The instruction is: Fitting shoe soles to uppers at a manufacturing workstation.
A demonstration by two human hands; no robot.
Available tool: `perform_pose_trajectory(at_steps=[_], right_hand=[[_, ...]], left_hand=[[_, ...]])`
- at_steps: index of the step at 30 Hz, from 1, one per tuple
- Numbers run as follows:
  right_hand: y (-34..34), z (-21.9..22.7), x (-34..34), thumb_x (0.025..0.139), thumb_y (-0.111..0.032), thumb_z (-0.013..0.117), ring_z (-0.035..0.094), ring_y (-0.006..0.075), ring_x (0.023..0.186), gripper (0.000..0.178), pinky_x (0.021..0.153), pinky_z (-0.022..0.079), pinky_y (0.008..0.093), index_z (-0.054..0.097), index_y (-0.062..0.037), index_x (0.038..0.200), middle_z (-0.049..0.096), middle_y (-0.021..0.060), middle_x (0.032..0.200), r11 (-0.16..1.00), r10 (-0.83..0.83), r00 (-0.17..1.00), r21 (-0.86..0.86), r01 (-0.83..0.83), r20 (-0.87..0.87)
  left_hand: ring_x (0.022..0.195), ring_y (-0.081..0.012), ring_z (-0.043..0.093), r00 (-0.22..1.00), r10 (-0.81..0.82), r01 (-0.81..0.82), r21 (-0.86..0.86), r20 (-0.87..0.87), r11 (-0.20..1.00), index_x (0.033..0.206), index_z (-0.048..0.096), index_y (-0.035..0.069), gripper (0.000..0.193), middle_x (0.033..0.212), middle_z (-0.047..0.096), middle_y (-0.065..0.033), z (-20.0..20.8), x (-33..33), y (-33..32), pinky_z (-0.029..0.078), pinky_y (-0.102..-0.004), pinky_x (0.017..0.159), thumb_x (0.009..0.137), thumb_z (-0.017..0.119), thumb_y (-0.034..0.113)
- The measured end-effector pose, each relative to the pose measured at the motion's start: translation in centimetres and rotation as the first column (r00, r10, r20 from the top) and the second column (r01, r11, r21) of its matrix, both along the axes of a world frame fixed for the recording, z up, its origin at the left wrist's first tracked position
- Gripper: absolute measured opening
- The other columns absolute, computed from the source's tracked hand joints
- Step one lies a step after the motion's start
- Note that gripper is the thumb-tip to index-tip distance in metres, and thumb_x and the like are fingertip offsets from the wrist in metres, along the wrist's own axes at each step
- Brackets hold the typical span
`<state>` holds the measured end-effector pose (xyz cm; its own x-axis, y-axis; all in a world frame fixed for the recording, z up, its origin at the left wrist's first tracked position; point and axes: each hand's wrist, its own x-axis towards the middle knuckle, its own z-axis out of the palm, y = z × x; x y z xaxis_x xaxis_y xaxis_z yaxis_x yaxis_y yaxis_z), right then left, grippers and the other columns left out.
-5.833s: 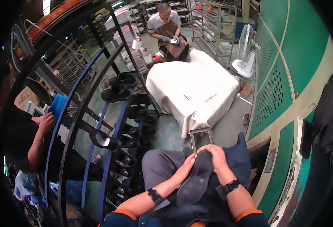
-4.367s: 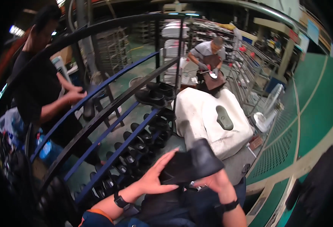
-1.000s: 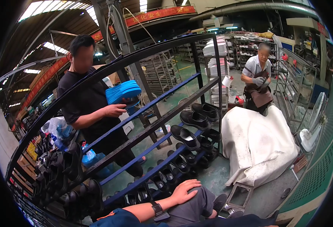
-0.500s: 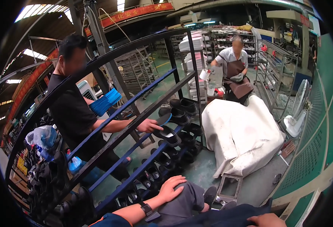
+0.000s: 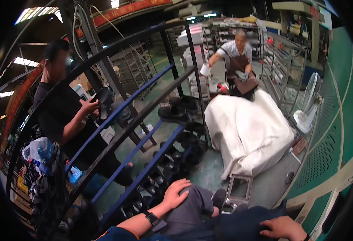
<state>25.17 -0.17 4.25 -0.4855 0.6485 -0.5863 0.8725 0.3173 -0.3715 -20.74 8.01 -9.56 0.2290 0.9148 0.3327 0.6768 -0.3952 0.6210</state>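
Observation:
My left hand (image 5: 177,194) lies on my grey-trousered knee (image 5: 190,205), fingers stretched out and nothing in them. Past a wristwatch (image 5: 151,218), that forearm runs back to the lower edge. My right hand (image 5: 283,227) rests, fingers apart, on the dark blue cloth (image 5: 236,223) over my other leg and holds nothing. Nearest to my left hand is a black rack with blue rails (image 5: 144,174), bearing black shoes (image 5: 172,113) on its tiers. Behind it, a co-worker in black (image 5: 60,108) holds up a black shoe (image 5: 103,103) with both hands close together.
A white cloth (image 5: 248,132) drapes over a bulky thing ahead, with a metal frame (image 5: 239,188) at its foot. Beyond sits a person in an apron (image 5: 240,66), holding a white cup-like container (image 5: 205,70). A fan (image 5: 307,108) stands by the green perforated panel (image 5: 325,156) at right.
The co-worker's hand has left the rack, and a black shoe is now held up before the chest. The whole view has shifted slightly. My hands stay resting on my legs.

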Motion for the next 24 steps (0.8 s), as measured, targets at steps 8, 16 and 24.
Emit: perform_pose_trajectory(at_steps=[8, 16, 24], right_hand=[[-1.1, 0.6, -0.5, 0.088, -0.035, 0.064, 0.065, 0.0403, 0.101, 0.044, 0.086, 0.051, 0.0485, 0.063, -0.0072, 0.123, 0.069, 0.0228, 0.104, 0.993, -0.119, 0.993, 0.006, 0.12, -0.026], [-0.3, 0.2, -0.9, 0.089, -0.035, 0.064, 0.065, 0.0408, 0.102, 0.045, 0.088, 0.051, 0.0492, 0.063, -0.0062, 0.123, 0.069, 0.0236, 0.106, 0.997, -0.077, 0.996, 0.017, 0.078, -0.034], [-1.4, 0.8, -0.6, 0.089, -0.033, 0.065, 0.065, 0.0399, 0.1, 0.044, 0.087, 0.052, 0.0478, 0.063, -0.0053, 0.123, 0.069, 0.0225, 0.106, 0.994, -0.09, 0.996, 0.064, 0.09, 0.0]], left_hand=[[0.13, -0.0313, 0.051, 0.999, -0.042, 0.042, 0.009, 0.013, 0.999, 0.123, 0.065, 0.008, 0.036, 0.132, 0.061, -0.0111, -1.1, 0.3, 0.1, 0.04, -0.0435, 0.109, 0.09, 0.06, 0.024], [0.132, -0.0318, 0.049, 0.986, -0.151, 0.144, -0.089, -0.073, 0.985, 0.129, 0.061, 0.01, 0.041, 0.141, 0.054, -0.0129, 0.1, 0.6, 1.0, 0.038, -0.0434, 0.111, 0.093, 0.061, 0.028], [0.14, -0.0371, 0.039, 0.933, -0.338, 0.361, 0.297, -0.127, 0.884, 0.137, 0.055, 0.012, 0.051, 0.15, 0.044, -0.0165, 14.9, 6.4, 5.2, 0.028, -0.0557, 0.115, 0.088, 0.065, 0.023]])
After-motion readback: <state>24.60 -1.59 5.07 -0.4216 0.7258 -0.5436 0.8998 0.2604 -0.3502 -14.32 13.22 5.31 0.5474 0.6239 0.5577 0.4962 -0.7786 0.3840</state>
